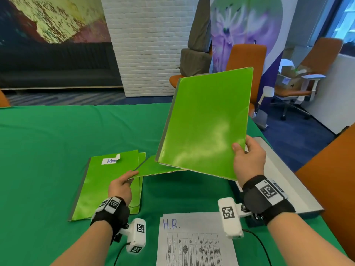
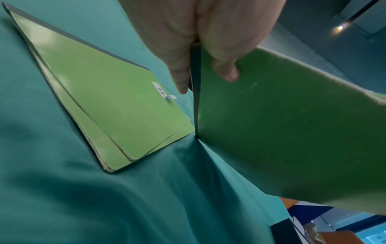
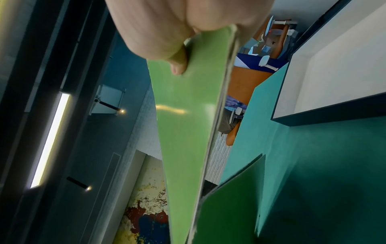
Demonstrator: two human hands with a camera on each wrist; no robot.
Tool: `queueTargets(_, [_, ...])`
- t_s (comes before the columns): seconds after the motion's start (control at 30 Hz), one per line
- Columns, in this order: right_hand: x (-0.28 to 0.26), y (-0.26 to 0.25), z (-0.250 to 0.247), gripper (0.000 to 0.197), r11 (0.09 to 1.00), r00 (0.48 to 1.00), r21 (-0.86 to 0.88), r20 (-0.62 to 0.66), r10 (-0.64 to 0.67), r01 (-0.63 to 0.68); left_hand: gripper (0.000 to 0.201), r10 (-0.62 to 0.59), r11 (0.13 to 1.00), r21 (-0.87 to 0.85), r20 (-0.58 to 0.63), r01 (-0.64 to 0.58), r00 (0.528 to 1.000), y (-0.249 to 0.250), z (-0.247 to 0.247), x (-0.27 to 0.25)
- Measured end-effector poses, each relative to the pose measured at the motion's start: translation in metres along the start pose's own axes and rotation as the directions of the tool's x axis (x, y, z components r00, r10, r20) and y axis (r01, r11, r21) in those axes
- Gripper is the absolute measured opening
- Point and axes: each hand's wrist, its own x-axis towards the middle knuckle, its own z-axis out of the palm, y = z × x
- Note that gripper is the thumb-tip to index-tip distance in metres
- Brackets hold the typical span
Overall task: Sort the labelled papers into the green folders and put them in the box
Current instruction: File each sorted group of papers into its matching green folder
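Note:
My right hand (image 1: 247,158) grips the lower right edge of a shiny green folder (image 1: 205,121) and holds it tilted up above the table; in the right wrist view its thumb (image 3: 177,66) presses on the cover of this raised folder (image 3: 183,132). My left hand (image 1: 123,186) pinches the corner of a second green folder (image 1: 153,167), which hangs low under the raised one. The left wrist view shows this second folder (image 2: 292,132) between thumb and fingers (image 2: 225,69). A stack of green folders (image 1: 107,185) labelled "Adm" (image 1: 111,160) lies to the left. A printed sheet headed "H.R." (image 1: 192,240) lies near me.
The box (image 1: 284,175), white inside with a dark rim, sits at the table's right edge behind my right wrist. A green cloth (image 1: 57,141) covers the table. Orange chairs (image 1: 245,60) stand beyond the far and right edges.

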Motion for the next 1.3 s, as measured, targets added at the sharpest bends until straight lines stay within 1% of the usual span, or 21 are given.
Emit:
queueTargets(0.1, [-0.001, -0.001, 0.0, 0.025, 0.999, 0.999, 0.028, 0.027, 0.028, -0.029, 0.037, 0.021, 0.999, 0.043, -0.104, -0.017, 0.994, 0.004, -0.005, 0.008])
queueTargets(0.17, [0.0, -0.001, -0.002, 0.02, 0.999, 0.999, 0.039, 0.017, 0.029, -0.029, 0.031, 0.008, 1.0, 0.007, -0.199, -0.007, 0.98, 0.012, -0.012, 0.02])
queueTargets(0.27, [0.005, 0.001, -0.004, 0.021, 0.998, 1.0, 0.056, -0.03, 0.0, 0.002, 0.029, -0.023, 0.996, -0.092, -0.279, -0.003, 0.96, 0.027, -0.026, 0.042])
queueTargets(0.37, [0.009, 0.009, -0.003, 0.02, 0.998, 1.0, 0.058, -0.031, 0.005, -0.003, 0.031, -0.036, 0.958, -0.284, -0.282, -0.048, 0.959, 0.044, -0.039, 0.054])
queueTargets(0.43, [0.006, 0.021, 0.004, 0.021, 1.0, 1.0, 0.018, 0.025, 0.015, -0.016, 0.035, -0.032, 0.942, -0.33, -0.276, -0.063, 0.961, 0.047, -0.044, 0.056])
queueTargets(0.53, [-0.005, 0.052, 0.023, 0.028, 0.994, 0.982, -0.083, 0.174, 0.078, -0.064, 0.033, -0.019, 0.945, -0.319, -0.281, -0.074, 0.959, 0.034, -0.049, 0.057])
queueTargets(0.63, [-0.014, 0.088, 0.043, 0.039, 0.978, 0.927, -0.142, 0.323, 0.191, -0.152, 0.031, -0.05, 0.951, -0.306, -0.272, -0.037, 0.961, 0.006, -0.055, 0.053])
queueTargets(0.7, [-0.015, 0.106, 0.053, 0.054, 0.964, 0.875, -0.15, 0.406, 0.264, -0.222, 0.03, -0.029, 0.979, -0.2, -0.275, -0.027, 0.961, -0.01, -0.057, 0.046])
queueTargets(0.77, [-0.016, 0.121, 0.059, 0.062, 0.94, 0.845, -0.243, 0.425, 0.326, -0.241, 0.031, 0.012, 0.992, -0.118, -0.258, -0.044, 0.966, -0.019, -0.057, 0.037])
queueTargets(0.83, [-0.019, 0.132, 0.059, 0.062, 0.873, 0.821, -0.456, 0.423, 0.384, -0.173, 0.033, 0.005, 0.995, -0.098, -0.198, -0.025, 0.98, -0.022, -0.053, 0.029])
queueTargets(0.9, [-0.026, 0.137, 0.055, 0.057, 0.759, 0.788, -0.651, 0.453, 0.417, -0.027, 0.038, 0.012, 0.997, -0.073, -0.139, -0.022, 0.99, -0.027, -0.047, 0.022])
queueTargets(0.97, [-0.033, 0.137, 0.047, 0.051, 0.688, 0.752, -0.724, 0.474, 0.458, 0.037, 0.041, 0.061, 0.998, 0.034, -0.046, -0.059, 0.997, -0.031, -0.039, 0.016])
queueTargets(1.0, [-0.039, 0.134, 0.041, 0.054, 0.663, 0.726, -0.748, 0.478, 0.495, 0.041, 0.042, 0.088, 0.989, 0.114, 0.017, -0.089, 0.996, -0.032, -0.033, 0.014])
queueTargets(1.03, [-0.044, 0.134, 0.035, 0.063, 0.634, 0.688, -0.771, 0.492, 0.533, 0.059, 0.042, 0.114, 0.972, 0.193, 0.093, -0.13, 0.989, -0.034, -0.027, 0.012])
queueTargets(1.1, [-0.056, 0.135, 0.024, 0.098, 0.539, 0.586, -0.828, 0.516, 0.625, 0.155, 0.042, 0.146, 0.921, 0.315, 0.272, -0.231, 0.951, -0.036, -0.011, 0.008])
queueTargets(1.13, [-0.062, 0.137, 0.019, 0.113, 0.478, 0.541, -0.847, 0.521, 0.66, 0.234, 0.042, 0.143, 0.892, 0.355, 0.368, -0.281, 0.919, -0.036, -0.002, 0.005])
queueTargets(1.17, [-0.068, 0.138, 0.014, 0.121, 0.427, 0.51, -0.847, 0.532, 0.676, 0.316, 0.042, 0.108, 0.857, 0.404, 0.464, -0.319, 0.879, -0.038, 0.007, 0.003])
queueTargets(1.2, [-0.074, 0.14, 0.011, 0.125, 0.389, 0.494, -0.839, 0.54, 0.681, 0.379, 0.044, 0.048, 0.812, 0.464, 0.55, -0.354, 0.834, -0.039, 0.016, 0.0])
queueTargets(1.23, [-0.079, 0.142, 0.007, 0.127, 0.366, 0.498, -0.828, 0.551, 0.67, 0.424, 0.046, -0.03, 0.764, 0.527, 0.604, -0.371, 0.796, -0.041, 0.025, -0.003])
queueTargets(1.27, [-0.084, 0.144, 0.005, 0.128, 0.348, 0.514, -0.817, 0.564, 0.646, 0.46, 0.05, -0.106, 0.726, 0.584, 0.617, -0.363, 0.78, -0.043, 0.032, -0.006])
queueTargets(1.3, [-0.087, 0.146, 0.002, 0.128, 0.331, 0.541, -0.809, 0.575, 0.614, 0.486, 0.054, -0.158, 0.703, 0.628, 0.595, -0.333, 0.788, -0.046, 0.036, -0.009])
